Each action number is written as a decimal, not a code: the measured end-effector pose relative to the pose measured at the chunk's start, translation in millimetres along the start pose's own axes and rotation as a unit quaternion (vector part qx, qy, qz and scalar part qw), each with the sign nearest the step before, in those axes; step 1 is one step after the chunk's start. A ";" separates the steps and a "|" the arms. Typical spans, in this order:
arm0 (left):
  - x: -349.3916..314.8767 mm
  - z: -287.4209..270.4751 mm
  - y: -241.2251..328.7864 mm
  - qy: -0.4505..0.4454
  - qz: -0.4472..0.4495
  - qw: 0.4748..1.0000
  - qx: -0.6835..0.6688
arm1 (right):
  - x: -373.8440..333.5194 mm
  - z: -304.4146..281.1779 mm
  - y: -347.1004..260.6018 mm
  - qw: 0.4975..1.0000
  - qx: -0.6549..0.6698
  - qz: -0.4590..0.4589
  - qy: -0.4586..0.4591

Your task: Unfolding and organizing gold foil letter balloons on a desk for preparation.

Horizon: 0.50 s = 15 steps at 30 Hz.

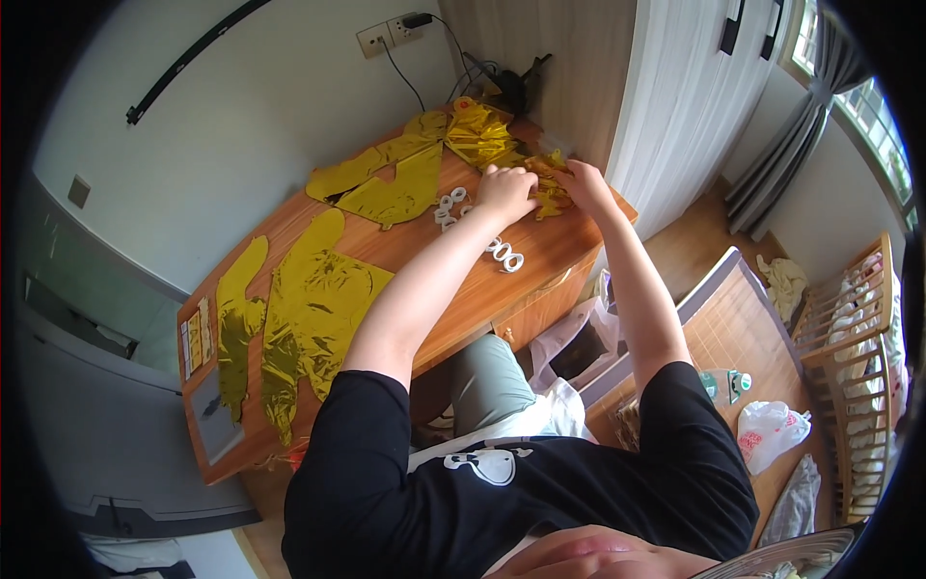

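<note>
— Where do we have the crumpled gold foil [550, 203]?
— It lies on our worktop [463, 299], beyond the white rings [507, 258] and to their right, between our left hand [507, 197] and right hand [587, 187]
— And our grip?
— Both hands bend at the foil; whether they are closed on it, we cannot tell

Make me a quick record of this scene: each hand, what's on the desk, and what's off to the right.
Left hand: at the crumpled gold foil, fingers bent; grip unclear
Right hand: opposite the left hand, also at that foil; right hand grip unclear
Surface: brown wooden desk
Flat pieces: gold foil sheets spread over the desk's left and back
Bundle: bunched foil beyond the hands
Small parts: white rings near the left forearm
Right side: gray curtain, clear bottle, white plastic bag
</note>
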<state>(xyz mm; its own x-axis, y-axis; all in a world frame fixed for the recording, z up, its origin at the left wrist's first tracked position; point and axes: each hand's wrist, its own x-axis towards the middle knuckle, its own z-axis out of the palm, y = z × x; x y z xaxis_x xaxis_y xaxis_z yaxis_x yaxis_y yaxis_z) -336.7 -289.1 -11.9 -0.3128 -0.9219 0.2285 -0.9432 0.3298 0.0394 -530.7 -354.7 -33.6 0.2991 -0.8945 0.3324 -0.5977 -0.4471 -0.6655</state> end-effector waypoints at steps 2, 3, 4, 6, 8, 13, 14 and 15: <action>-2.3 5.3 -1.2 -0.002 -0.047 0.999 0.000 | 14.3 -4.2 -3.3 1.000 0.001 -0.028 0.013; -4.4 7.6 -4.1 -0.005 -0.094 0.996 0.003 | 25.3 -8.1 -12.9 0.999 0.001 -0.031 0.011; -2.6 8.1 -9.7 -0.059 -0.121 0.991 0.015 | 39.9 -12.4 -23.5 0.999 0.022 0.027 -0.032; -1.0 12.3 -25.2 -0.074 -0.132 0.988 -0.010 | 73.1 -20.5 -45.1 0.994 0.040 0.076 -0.073; 5.1 14.3 -20.2 -0.078 -0.131 0.986 -0.069 | 105.7 -37.0 -48.5 0.990 -0.085 -0.111 0.028; 16.6 7.4 -5.6 -0.093 -0.133 0.985 -0.057 | 168.7 -73.1 -117.7 0.975 -0.166 -0.131 0.062; 17.0 7.0 -4.8 -0.098 -0.132 0.985 -0.061 | 172.3 -77.0 -137.2 0.970 -0.179 -0.123 0.114; 14.6 7.4 -7.9 -0.104 -0.135 0.983 -0.063 | 170.4 -77.4 -160.2 0.970 -0.174 -0.126 0.111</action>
<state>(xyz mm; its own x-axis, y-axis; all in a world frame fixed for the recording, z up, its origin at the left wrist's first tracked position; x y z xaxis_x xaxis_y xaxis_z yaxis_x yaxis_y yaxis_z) -334.7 -306.7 -16.0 -0.0818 -0.9966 -0.0096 -0.9776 0.0784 0.1952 -441.6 -435.5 181.4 0.3245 -0.7170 0.6170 -0.7521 -0.5911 -0.2914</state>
